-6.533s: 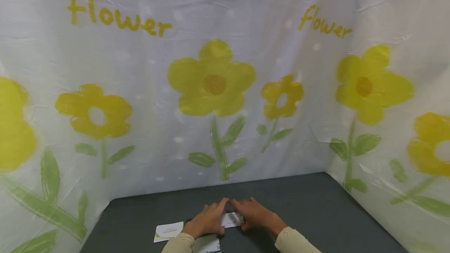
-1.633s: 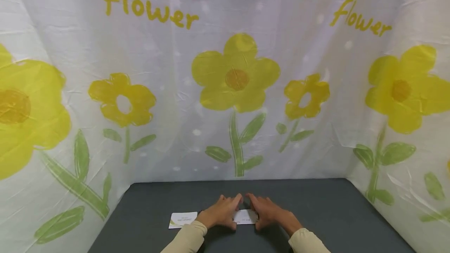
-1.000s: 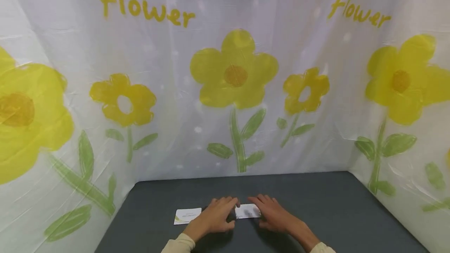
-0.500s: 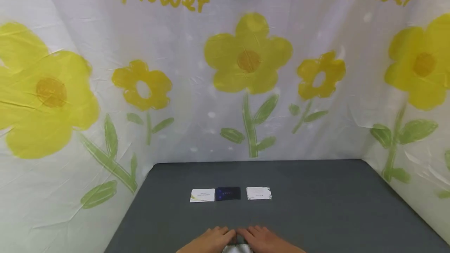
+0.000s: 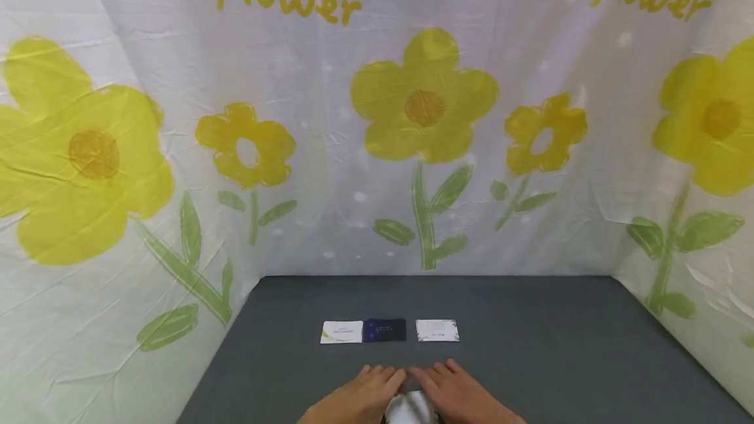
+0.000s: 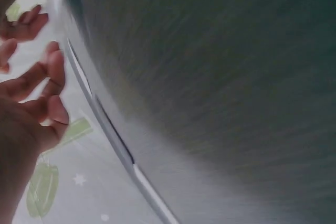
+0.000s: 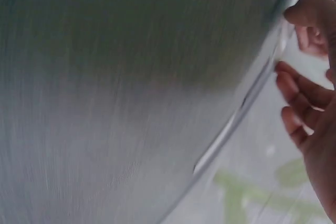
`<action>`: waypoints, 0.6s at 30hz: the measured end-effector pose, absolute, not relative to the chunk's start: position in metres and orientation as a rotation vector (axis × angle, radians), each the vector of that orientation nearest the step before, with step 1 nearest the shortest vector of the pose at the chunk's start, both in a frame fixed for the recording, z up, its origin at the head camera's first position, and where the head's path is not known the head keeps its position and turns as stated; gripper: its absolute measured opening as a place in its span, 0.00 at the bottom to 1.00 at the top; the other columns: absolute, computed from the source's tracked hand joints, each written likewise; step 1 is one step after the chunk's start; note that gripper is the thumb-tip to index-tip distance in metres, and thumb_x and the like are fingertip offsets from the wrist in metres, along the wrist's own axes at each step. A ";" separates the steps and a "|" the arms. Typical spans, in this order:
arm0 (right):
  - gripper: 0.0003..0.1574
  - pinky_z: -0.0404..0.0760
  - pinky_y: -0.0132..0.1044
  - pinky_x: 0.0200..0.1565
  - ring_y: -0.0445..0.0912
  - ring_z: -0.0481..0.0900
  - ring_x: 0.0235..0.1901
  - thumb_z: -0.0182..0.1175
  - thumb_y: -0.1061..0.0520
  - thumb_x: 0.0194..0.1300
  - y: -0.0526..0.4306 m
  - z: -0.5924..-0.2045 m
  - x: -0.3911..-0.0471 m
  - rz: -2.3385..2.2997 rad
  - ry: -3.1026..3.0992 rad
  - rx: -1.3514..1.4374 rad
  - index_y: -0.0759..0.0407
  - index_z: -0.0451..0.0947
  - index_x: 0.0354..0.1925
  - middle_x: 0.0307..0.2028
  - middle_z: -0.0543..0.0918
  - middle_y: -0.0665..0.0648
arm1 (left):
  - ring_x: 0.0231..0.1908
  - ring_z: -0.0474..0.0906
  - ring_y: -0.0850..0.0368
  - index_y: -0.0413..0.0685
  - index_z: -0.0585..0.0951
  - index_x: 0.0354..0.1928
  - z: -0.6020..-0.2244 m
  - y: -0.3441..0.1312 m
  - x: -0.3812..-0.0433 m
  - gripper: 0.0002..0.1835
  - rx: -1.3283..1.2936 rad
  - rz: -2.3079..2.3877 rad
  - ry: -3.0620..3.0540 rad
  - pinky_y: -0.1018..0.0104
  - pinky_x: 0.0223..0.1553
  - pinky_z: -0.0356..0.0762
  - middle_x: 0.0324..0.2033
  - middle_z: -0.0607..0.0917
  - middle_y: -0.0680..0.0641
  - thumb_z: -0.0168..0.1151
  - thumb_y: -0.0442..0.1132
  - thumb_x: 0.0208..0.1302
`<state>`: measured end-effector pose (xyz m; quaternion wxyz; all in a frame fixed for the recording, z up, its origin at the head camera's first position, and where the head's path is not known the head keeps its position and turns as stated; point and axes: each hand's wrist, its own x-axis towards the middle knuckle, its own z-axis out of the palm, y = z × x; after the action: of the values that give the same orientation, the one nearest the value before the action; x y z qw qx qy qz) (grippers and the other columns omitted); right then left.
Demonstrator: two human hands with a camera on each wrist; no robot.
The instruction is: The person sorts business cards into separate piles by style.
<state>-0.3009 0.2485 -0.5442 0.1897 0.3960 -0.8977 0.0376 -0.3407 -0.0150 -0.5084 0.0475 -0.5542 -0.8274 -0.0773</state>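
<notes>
My left hand (image 5: pixel 366 395) and right hand (image 5: pixel 458 395) are side by side at the near part of the table, fingers loosely bent and index fingertips almost meeting. Between them shows a white card-like piece (image 5: pixel 412 409), its near part cut off by the frame. Farther back lie a white card with a green-yellow curve (image 5: pixel 342 332), a dark blue card (image 5: pixel 385 330) almost against it, and, past a gap, a white card with leafy corners (image 5: pixel 437 330). The wrist views show left fingers (image 6: pixel 55 77) and right fingers (image 7: pixel 294 93) relaxed, spread from the thumbs.
The dark grey table (image 5: pixel 559 358) stretches back to a white fabric wall (image 5: pixel 330 214) printed with yellow flowers. Similar fabric walls rise at the left and right table edges.
Earlier my hands were over the leafy-cornered card in the back row; they have drawn back toward me, uncovering the row, including the dark blue card. That card stays lying there.
</notes>
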 end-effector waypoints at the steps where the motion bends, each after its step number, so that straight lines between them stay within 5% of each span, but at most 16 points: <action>1: 0.55 0.74 0.40 0.47 0.38 0.77 0.44 0.67 0.30 0.63 0.253 -0.537 -0.302 0.092 -2.465 1.082 0.54 0.61 0.76 0.49 0.84 0.46 | 0.36 0.66 0.71 0.56 0.69 0.52 -0.506 -0.010 -0.347 0.30 -1.678 -0.207 -2.457 0.76 0.36 0.60 0.38 0.76 0.61 0.71 0.63 0.60; 4: 0.57 0.75 0.42 0.48 0.39 0.77 0.42 0.78 0.44 0.48 0.261 -0.500 -0.312 0.116 -2.491 0.989 0.58 0.66 0.72 0.44 0.83 0.45 | 0.35 0.67 0.68 0.54 0.69 0.49 -0.495 0.008 -0.375 0.34 -1.636 -0.199 -2.382 0.76 0.37 0.58 0.38 0.78 0.58 0.80 0.54 0.44; 6: 0.57 0.75 0.43 0.50 0.40 0.78 0.42 0.78 0.46 0.47 0.266 -0.491 -0.334 0.137 -2.546 0.936 0.58 0.65 0.71 0.44 0.83 0.46 | 0.35 0.67 0.66 0.52 0.69 0.48 -0.489 0.018 -0.400 0.35 -1.607 -0.217 -2.398 0.75 0.37 0.58 0.37 0.78 0.57 0.80 0.49 0.39; 11: 0.56 0.75 0.44 0.48 0.39 0.76 0.38 0.78 0.50 0.49 0.272 -0.489 -0.378 0.183 -2.679 0.881 0.59 0.64 0.71 0.42 0.81 0.48 | 0.34 0.66 0.66 0.48 0.70 0.48 -0.492 0.032 -0.448 0.34 -1.615 -0.342 -2.536 0.72 0.36 0.60 0.35 0.78 0.53 0.79 0.44 0.40; 18: 0.59 0.74 0.45 0.43 0.41 0.75 0.34 0.80 0.51 0.47 0.281 -0.530 -0.412 0.316 -2.621 0.980 0.59 0.62 0.71 0.39 0.80 0.50 | 0.31 0.61 0.69 0.51 0.68 0.45 -0.521 0.038 -0.474 0.31 -1.667 -0.393 -2.598 0.74 0.33 0.58 0.31 0.70 0.58 0.78 0.43 0.40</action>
<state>-0.4119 0.2807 -0.5297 0.1620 0.3434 -0.9185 0.1108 -0.4740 0.0379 -0.5209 0.0148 -0.5357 -0.8348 -0.1262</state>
